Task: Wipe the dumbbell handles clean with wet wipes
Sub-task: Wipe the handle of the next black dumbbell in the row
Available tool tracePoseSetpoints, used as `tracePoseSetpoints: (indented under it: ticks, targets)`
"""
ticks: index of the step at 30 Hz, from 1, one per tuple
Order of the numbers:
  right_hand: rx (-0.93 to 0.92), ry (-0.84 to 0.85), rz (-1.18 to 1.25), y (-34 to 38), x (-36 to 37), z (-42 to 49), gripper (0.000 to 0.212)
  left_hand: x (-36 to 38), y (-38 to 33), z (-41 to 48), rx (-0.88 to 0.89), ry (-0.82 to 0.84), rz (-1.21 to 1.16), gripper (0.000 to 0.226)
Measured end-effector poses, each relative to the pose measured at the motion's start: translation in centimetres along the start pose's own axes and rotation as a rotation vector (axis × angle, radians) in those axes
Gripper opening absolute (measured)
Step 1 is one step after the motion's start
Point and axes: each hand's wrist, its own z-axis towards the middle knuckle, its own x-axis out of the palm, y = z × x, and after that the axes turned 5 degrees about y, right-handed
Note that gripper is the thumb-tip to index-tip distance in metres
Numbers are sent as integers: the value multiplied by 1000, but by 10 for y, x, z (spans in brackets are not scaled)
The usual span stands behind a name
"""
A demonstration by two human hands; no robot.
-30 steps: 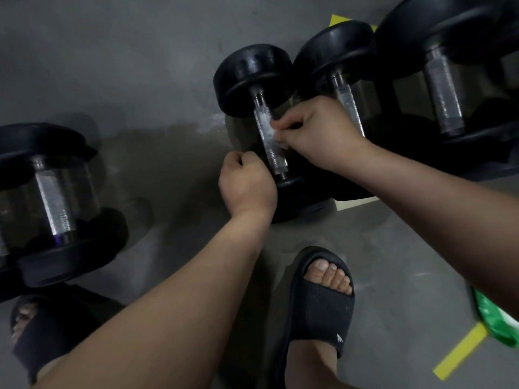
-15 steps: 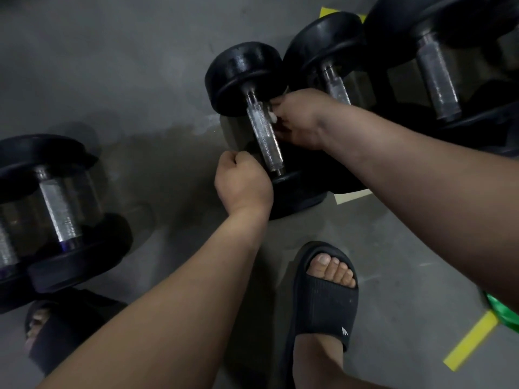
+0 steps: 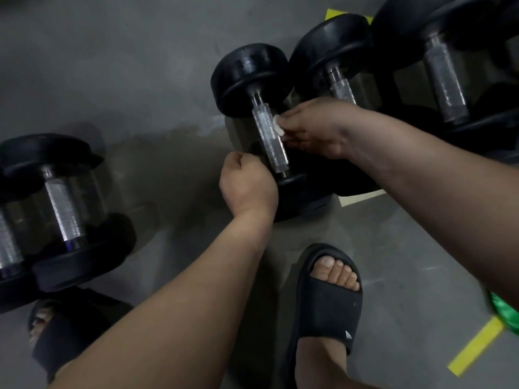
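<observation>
A black dumbbell lies on the grey floor at centre, its knurled metal handle [image 3: 270, 136] running from upper left to lower right. My right hand [image 3: 311, 127] pinches a small white wet wipe [image 3: 278, 125] against the right side of that handle, near its upper half. My left hand [image 3: 247, 186] is closed into a fist at the handle's lower end, resting against the near black weight head [image 3: 300, 197]; whether it grips anything is hidden.
Two more dumbbells [image 3: 339, 82] [image 3: 446, 82] lie side by side to the right. Another pair [image 3: 61, 209] sits at the left. My sandalled feet [image 3: 328, 299] stand below. A green packet [image 3: 502, 313] and yellow floor tape [image 3: 477, 343] are at the lower right.
My right hand slid the wipe up the handle from its lower part, then settled near the upper middle. My left fist stayed at the lower end.
</observation>
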Motion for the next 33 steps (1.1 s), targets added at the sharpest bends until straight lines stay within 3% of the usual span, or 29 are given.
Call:
tracePoseSetpoints:
  ticks: [6, 9, 16, 19, 21, 24, 28, 33]
  targets:
    - [-183, -296, -111, 17, 18, 13, 25, 1, 0, 1, 2, -9, 12, 19]
    - [-233, -328, -301, 10, 13, 9, 27, 0, 0, 0, -1, -7, 20, 19]
    - [-210, -190, -769, 17, 0, -21, 30, -2, -3, 0, -2, -5, -3, 19]
    - [-88, -20, -1171, 24, 0, -37, 31, -2, -2, 0, 0, -17, -1, 19]
    - [-10, 67, -1292, 20, 1, -45, 31, -1, -1, 0, 0, -22, -3, 20]
    - [-59, 13, -1153, 17, 0, -45, 27, -1, -2, 0, 7, -17, 0, 20]
    - [-225, -241, -922, 8, 4, -38, 28, -1, -2, -1, 1, -16, -18, 19]
    - [-138, -114, -988, 0, -1, -48, 28, -1, 0, 0, -2, -17, -23, 19]
